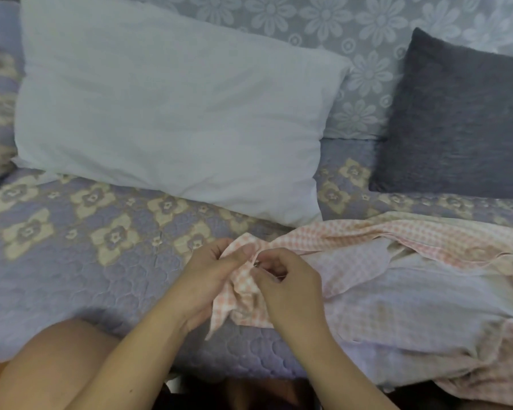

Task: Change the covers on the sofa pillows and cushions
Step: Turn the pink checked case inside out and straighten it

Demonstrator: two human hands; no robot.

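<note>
You see the scene in dim, even, cool-toned light with no clear source and no glare. Shadows are weak; the darkest band lies along the bottom edge. Detail is soft throughout, as on the white pillow [172, 108]. Wide-angle distortion bows the sofa seat [71, 261] toward the frame edges.

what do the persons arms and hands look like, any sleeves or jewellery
Both forearms are bare as far as the frame shows: no sleeves, watch or bracelet. The left hand and right hand wear no gloves, and no rings show. Nails look short and unpainted. One small dark spot sits on the left forearm.
</note>
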